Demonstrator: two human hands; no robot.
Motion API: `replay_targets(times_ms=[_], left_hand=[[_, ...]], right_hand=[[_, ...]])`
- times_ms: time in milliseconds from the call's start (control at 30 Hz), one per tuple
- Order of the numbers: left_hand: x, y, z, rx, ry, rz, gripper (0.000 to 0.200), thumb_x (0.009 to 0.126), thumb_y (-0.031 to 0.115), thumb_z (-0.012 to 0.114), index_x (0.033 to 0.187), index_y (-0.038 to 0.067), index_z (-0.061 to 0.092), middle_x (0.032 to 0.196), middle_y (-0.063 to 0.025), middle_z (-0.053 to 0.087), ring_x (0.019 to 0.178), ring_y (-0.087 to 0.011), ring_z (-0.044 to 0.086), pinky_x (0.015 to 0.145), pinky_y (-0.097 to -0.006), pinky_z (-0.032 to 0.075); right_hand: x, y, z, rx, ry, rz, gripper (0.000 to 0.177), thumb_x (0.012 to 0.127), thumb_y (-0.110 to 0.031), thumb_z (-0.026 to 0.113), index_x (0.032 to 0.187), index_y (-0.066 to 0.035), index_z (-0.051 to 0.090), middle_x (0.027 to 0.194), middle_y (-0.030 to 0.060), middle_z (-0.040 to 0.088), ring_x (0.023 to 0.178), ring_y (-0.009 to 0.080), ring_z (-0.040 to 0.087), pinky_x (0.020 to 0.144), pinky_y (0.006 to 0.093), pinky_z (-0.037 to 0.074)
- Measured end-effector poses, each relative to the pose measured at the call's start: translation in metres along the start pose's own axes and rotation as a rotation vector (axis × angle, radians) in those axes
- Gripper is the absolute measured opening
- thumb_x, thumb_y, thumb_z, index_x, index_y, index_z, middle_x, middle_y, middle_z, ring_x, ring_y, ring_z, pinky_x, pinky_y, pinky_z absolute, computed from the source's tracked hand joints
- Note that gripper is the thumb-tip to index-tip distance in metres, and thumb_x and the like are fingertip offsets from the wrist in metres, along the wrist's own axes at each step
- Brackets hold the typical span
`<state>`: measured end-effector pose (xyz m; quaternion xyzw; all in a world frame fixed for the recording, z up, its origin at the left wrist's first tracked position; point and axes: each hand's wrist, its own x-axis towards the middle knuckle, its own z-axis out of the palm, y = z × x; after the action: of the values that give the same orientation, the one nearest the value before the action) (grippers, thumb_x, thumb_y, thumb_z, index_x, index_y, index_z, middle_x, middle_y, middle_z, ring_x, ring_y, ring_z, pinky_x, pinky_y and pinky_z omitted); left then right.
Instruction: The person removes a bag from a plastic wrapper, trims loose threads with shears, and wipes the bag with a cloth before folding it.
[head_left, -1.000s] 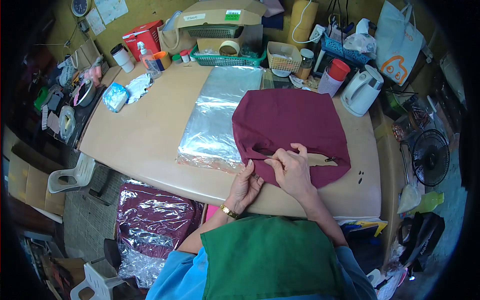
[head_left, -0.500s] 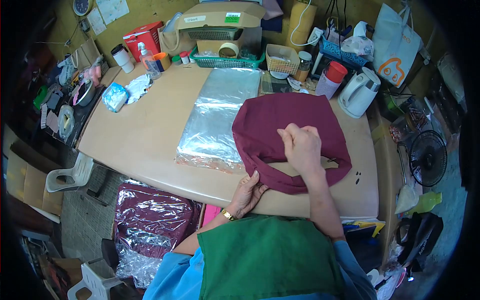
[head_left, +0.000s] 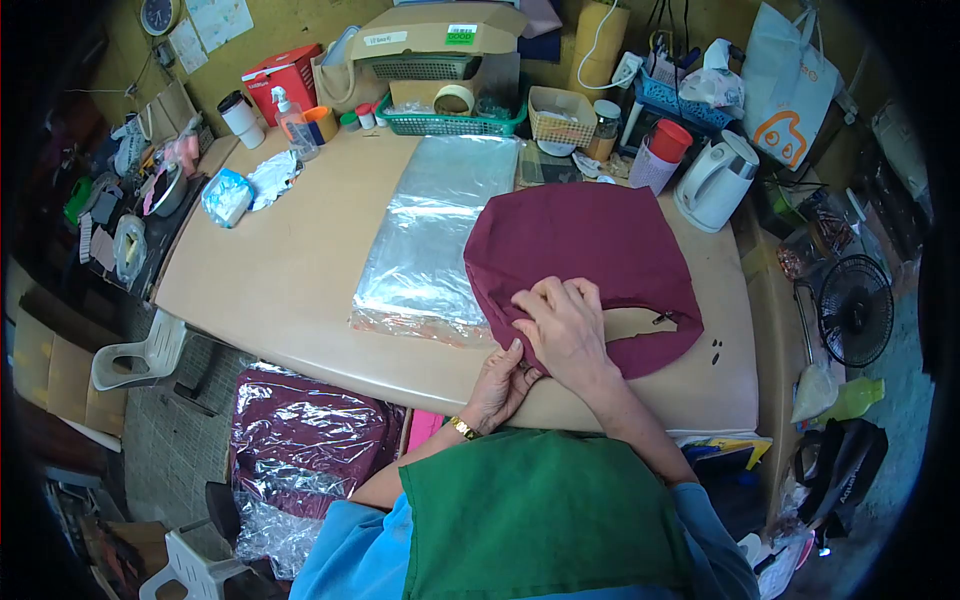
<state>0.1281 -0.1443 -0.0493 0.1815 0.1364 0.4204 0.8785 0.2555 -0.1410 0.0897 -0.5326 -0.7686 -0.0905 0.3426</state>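
- Maroon cloth piece (head_left: pixel 590 235): matt, closely woven cloth is noted, smooth across the upper panel and creased near the opening.
- Flat clear bags (head_left: pixel 430 240): thin plastic film is observed, glossy and wrinkled, with bright reflections.
- Table (head_left: pixel 280 250): a smooth tan surface with a low sheen is recorded; its material cannot be determined.
- Wrapped bundle (head_left: pixel 310 435): maroon cloth is seen beneath crinkled, highly glossy clear plastic.
- Green apron (head_left: pixel 540 510): matt cloth is noted, lightly creased.
- Wristband (head_left: pixel 463 428): shiny, gold-coloured metal is indicated.
- Kettle (head_left: pixel 712 188): smooth white plastic with a soft gloss is recorded.
- Open carton (head_left: pixel 440 35): matt brown cardboard is observed.
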Motion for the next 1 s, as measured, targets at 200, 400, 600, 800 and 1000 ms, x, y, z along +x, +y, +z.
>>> replay_targets(times_ms=[200,400,600,800,1000], left_hand=[[-0.001,0.0,0.006,-0.023,0.005,0.025,0.034,0.099,0.031,0.062,0.127,0.012,0.055,0.122,-0.0038,0.062,0.117,-0.017,0.057,0.102,-0.038,0.048],[0.0,-0.002,-0.003,-0.027,-0.018,0.005,0.034,0.1,0.032,0.061,0.127,0.011,0.055,0.124,-0.004,0.061,0.119,-0.0178,0.057,0.105,-0.0392,0.047],[0.002,-0.001,-0.004,-0.019,-0.048,0.021,0.039,0.1,0.033,0.059,0.131,0.01,0.053,0.129,-0.0046,0.059,0.121,-0.0184,0.056,0.105,-0.0392,0.046],[0.003,0.0,-0.006,0.005,-0.085,0.003,0.045,0.101,0.036,0.057,0.136,0.008,0.049,0.135,-0.0052,0.055,0.127,-0.0194,0.052,0.108,-0.0404,0.043],[0.005,-0.002,0.005,-0.062,-0.05,-0.017,0.059,0.104,0.048,0.044,0.145,0.007,0.039,0.142,-0.0079,0.051,0.132,-0.0218,0.048,0.11,-0.0401,0.041]], right_hand=[[-0.015,0.012,0.013,0.004,-0.039,-0.035,0.013,0.077,-0.02,0.076,0.082,-0.01,0.069,0.079,0.0029,0.058,0.083,0.0205,0.058,0.095,0.043,0.036],[-0.02,0.018,0.028,-0.063,-0.064,-0.029,0.008,0.08,-0.014,0.073,0.079,-0.01,0.067,0.08,0.004,0.06,0.08,0.0211,0.06,0.095,0.0448,0.037],[-0.015,0.021,0.027,0.117,-0.051,-0.022,0.009,0.086,-0.013,0.066,0.08,-0.009,0.061,0.078,0.0034,0.064,0.075,0.0219,0.064,0.093,0.044,0.039],[-0.008,0.021,0.026,0.258,0.072,0.163,0.008,0.091,-0.011,0.062,0.088,-0.004,0.059,0.065,0.0058,0.062,0.066,0.027,0.065,0.086,0.0421,0.043],[0.008,0.001,0.013,0.015,-0.028,0.036,0.016,0.094,-0.018,0.06,0.103,-0.007,0.052,0.064,0.0073,0.064,0.062,0.0302,0.065,0.077,0.0428,0.044]])
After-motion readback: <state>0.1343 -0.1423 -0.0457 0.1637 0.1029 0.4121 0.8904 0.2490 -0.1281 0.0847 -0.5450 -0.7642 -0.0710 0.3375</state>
